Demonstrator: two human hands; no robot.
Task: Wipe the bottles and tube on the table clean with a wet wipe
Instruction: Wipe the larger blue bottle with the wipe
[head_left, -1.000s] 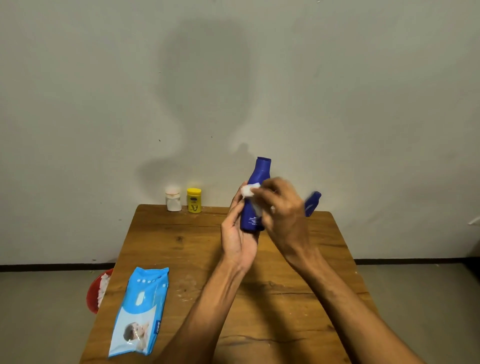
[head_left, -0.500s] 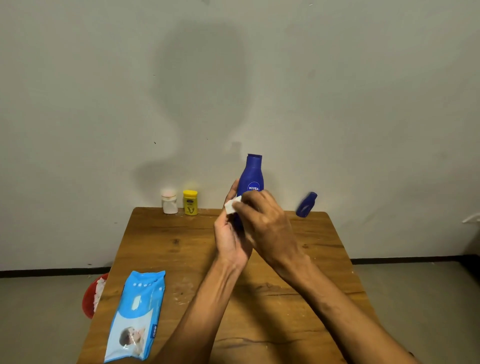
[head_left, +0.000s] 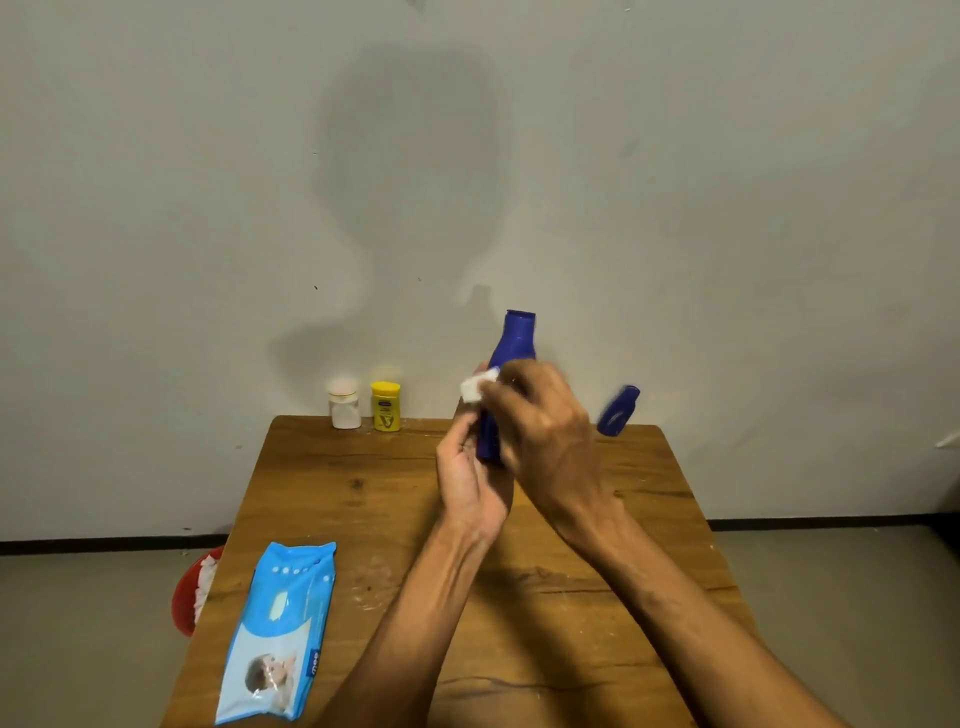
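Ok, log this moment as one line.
phase: wiping | left hand: holds tall blue bottle | right hand: holds wipe against it | on table: white bottle, yellow bottle, small blue bottle

Dim frontal light, motion-blurred hands (head_left: 540, 426)

blue bottles (head_left: 514, 343) (head_left: 618, 413): 2 | white bottle (head_left: 345, 411): 1 | yellow bottle (head_left: 386, 410): 1 | wipes pack (head_left: 280, 634): 1

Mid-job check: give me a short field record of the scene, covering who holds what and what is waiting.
left hand: grips the tall dark-blue plastic bottle low, upright above the wooden table
right hand: holds a crumpled white wet wipe against the bottle's side
back edge: small white jar, small yellow bottle, small blue container, tilted
front left: light-blue wipes pack
floor: red bin
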